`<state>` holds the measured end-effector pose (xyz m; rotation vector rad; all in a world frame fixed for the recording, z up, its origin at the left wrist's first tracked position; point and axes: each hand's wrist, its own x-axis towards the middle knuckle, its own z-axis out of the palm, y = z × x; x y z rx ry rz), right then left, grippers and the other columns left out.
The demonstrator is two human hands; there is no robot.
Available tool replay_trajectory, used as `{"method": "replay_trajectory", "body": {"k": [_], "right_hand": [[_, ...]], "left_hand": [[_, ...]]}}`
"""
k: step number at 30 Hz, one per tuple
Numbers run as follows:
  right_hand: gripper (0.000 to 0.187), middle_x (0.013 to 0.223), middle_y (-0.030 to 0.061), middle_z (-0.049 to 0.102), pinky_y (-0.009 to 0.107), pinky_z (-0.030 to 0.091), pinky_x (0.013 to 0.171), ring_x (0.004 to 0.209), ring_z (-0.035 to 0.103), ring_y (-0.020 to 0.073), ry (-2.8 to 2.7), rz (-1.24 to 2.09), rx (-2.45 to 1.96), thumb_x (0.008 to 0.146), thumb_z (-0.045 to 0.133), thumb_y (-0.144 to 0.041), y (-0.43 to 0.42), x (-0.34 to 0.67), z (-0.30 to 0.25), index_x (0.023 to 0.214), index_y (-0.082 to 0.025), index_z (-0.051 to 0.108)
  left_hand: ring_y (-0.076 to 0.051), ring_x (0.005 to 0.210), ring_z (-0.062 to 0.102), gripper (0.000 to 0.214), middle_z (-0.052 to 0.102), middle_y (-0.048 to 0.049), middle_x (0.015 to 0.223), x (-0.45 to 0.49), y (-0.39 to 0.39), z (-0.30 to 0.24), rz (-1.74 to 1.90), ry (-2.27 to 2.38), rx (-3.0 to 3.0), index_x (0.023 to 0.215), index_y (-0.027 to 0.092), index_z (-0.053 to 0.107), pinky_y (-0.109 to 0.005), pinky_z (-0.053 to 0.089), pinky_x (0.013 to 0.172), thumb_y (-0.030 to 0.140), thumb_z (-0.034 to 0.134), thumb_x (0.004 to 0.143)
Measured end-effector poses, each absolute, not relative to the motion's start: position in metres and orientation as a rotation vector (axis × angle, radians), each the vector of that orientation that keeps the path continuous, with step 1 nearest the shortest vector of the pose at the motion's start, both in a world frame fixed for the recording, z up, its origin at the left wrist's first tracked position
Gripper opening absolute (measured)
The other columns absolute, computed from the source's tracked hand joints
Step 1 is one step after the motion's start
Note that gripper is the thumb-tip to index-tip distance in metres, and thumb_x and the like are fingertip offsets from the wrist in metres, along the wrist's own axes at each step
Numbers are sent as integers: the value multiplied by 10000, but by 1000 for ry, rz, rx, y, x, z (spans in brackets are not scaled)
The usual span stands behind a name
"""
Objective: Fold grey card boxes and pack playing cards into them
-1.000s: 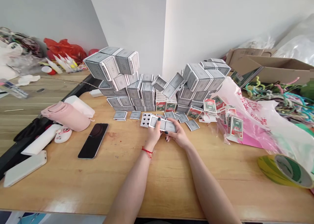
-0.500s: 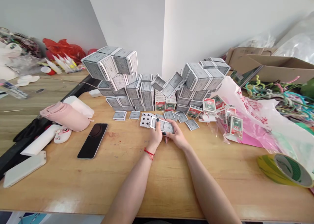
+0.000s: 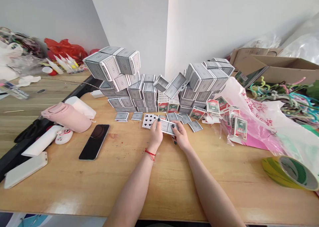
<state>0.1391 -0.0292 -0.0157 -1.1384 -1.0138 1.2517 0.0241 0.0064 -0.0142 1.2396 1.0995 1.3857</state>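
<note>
Grey-backed playing cards (image 3: pixel 166 126) are held low over the table between my two hands, backs up. My left hand (image 3: pixel 156 134) pinches their left end, thumb on top. The right end is gripped by my right hand (image 3: pixel 181 137), its thumb on the upper face and its fingers mostly hidden underneath. A face-up spade card (image 3: pixel 148 120) lies just beyond my left hand. Folded cards lie in a row behind my hands, among them one (image 3: pixel 121 116) at the left and one (image 3: pixel 195 126) at the right. How many cards I hold is unclear.
Blocks built of folded cards stand stacked at the left (image 3: pixel 122 77) and right (image 3: pixel 204 79), with card boxes (image 3: pixel 197 113) in front. A phone (image 3: pixel 94 142) and a pink bottle (image 3: pixel 67 117) lie left. Yellow tape (image 3: pixel 271 170) and a plastic bag (image 3: pixel 264 120) lie right.
My hands have spread apart a little, the right one shifting right. The right thumb now presses on top of the cards, and more of their length shows. The stacks have not moved.
</note>
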Motion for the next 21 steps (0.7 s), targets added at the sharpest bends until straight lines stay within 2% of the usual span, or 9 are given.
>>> {"method": "replay_trajectory", "body": {"k": [12,17,21], "right_hand": [[298,478,-81,333,192,268,300,332,306,80,-1049,1171,-1178,792,465,-485,-31,134,-19,974,-250,452],[284,480,-78,340,199,267,306,337,317,86,-1062,1162,-1195,799,461,-474,-31,133,-17,977,-253,459],[262,505,-68,362,201,284,318,356,326,86,-1063,1129,-1196,803,466,-456,-31,133,-15,960,-247,468]], "left_hand": [[-181,819,565,376,622,-76,856,33,3,-21,1351,1199,1313,920,154,598,-304,450,724,417,337,850],[-168,771,560,380,623,-75,856,33,1,-21,1346,1209,1357,933,152,601,-307,444,731,404,327,858],[-177,864,561,378,625,-90,951,33,-1,-19,1342,1194,1388,962,155,602,-311,432,783,389,322,864]]}}
